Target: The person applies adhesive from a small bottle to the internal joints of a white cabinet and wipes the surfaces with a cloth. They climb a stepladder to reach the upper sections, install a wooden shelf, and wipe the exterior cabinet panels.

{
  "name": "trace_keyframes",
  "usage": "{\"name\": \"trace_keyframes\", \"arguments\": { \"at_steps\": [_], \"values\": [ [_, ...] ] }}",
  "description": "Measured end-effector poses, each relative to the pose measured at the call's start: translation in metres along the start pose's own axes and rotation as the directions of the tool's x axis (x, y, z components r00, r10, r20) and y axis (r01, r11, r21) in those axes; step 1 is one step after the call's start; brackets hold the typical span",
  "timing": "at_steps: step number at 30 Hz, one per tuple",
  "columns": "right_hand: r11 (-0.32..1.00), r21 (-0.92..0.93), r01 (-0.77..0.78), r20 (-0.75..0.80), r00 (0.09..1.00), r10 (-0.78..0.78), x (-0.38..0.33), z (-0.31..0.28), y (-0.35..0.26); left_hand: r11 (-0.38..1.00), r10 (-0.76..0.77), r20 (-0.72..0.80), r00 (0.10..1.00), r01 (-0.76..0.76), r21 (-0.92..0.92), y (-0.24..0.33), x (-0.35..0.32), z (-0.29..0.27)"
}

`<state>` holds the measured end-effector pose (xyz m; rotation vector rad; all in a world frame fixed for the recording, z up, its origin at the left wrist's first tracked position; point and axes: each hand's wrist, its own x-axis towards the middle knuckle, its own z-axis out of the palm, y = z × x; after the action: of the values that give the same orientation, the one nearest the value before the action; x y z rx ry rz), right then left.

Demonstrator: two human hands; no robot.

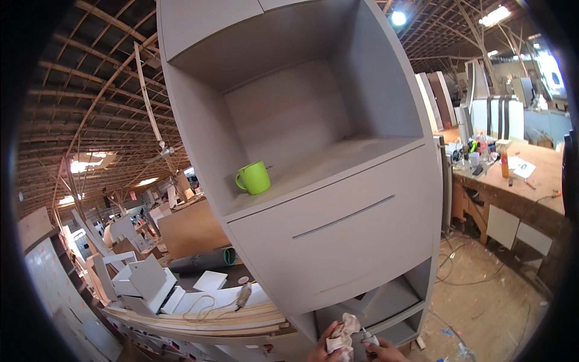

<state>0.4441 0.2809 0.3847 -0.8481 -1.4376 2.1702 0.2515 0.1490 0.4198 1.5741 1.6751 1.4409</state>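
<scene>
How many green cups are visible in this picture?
1. The green cup stands upright on the open shelf of the grey cabinet, near its left edge. Others may be hidden among the bench clutter.

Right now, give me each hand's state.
Left hand: closed on a crumpled white cloth.
Right hand: closed on a small grey tube.

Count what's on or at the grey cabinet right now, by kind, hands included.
Green mug on the open shelf: 1
Crumpled cloth held in the left hand: 1
Small light-coloured tube or bottle, too small to tell which, at the right hand: 1
Hands at the grey cabinet: 2
Total: 5
</scene>
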Motion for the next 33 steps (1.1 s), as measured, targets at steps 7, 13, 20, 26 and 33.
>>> {"name": "trace_keyframes", "arguments": {
  "at_steps": [7,13,20,26,33],
  "values": [
    [0.995,-0.093,0.021,0.043,0.999,-0.017,-0.038,0.061,-0.020,0.975,-0.220,0.010,0.975,0.220,-0.002,0.018,-0.006,-0.014],
    [0.988,-0.131,0.086,0.080,0.994,-0.076,-0.035,0.096,-0.019,0.988,-0.145,-0.048,0.988,0.147,0.044,0.112,-0.014,-0.056],
    [0.977,-0.144,0.159,-0.052,0.984,-0.168,-0.050,0.124,-0.067,0.937,-0.273,-0.119,0.955,0.292,0.191,0.079,-0.031,-0.067],
    [0.950,-0.219,0.221,-0.038,0.971,-0.235,-0.023,0.117,-0.080,0.994,-0.108,-0.173,0.979,0.108,-0.006,0.078,-0.030,-0.065],
    [0.798,0.591,-0.115,0.029,0.992,0.121,0.037,0.110,-0.054,0.987,-0.156,-0.301,0.941,0.134,-0.092,0.096,-0.048,-0.082]
  ]
}}
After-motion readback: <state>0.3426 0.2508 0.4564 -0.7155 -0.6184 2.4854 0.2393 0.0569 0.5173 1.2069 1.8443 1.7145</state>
